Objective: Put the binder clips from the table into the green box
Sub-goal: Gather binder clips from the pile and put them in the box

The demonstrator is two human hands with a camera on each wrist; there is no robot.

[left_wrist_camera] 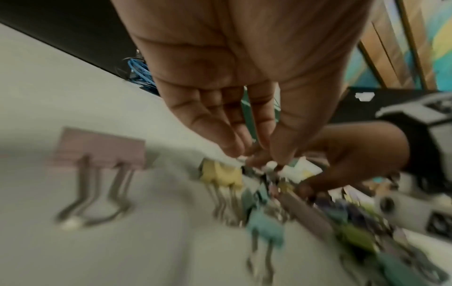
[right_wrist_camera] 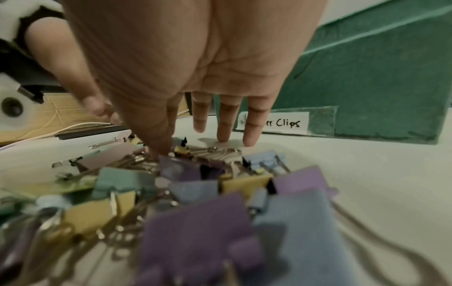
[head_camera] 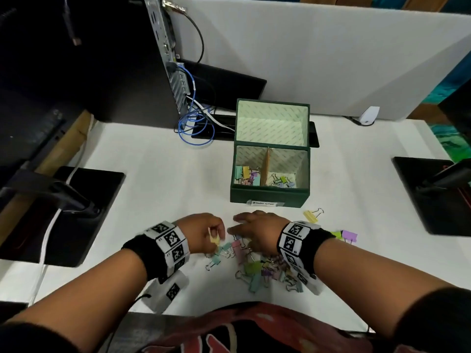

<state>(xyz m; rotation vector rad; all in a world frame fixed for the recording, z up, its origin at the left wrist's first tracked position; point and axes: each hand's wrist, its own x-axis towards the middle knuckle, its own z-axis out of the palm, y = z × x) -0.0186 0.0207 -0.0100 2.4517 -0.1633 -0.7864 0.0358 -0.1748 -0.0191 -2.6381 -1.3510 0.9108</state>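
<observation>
On my white worktop (head_camera: 165, 174), lower centre, left hand (head_camera: 204, 231) pinches one yellow metal binder clip (head_camera: 214, 238); right hand (head_camera: 257, 231) spreads wide over the pastel clip pile (head_camera: 260, 271).

Head view looks down and forward from above the table (head_camera: 163, 159), taking in both forearms, green box (head_camera: 270, 197) and the clip pile (head_camera: 254, 266). Left wrist view looks along the palm, low and close, blurred. Right wrist view sits just above the pile (right_wrist_camera: 195, 193), facing the box's labelled front (right_wrist_camera: 379, 87). All share the pile.
</observation>
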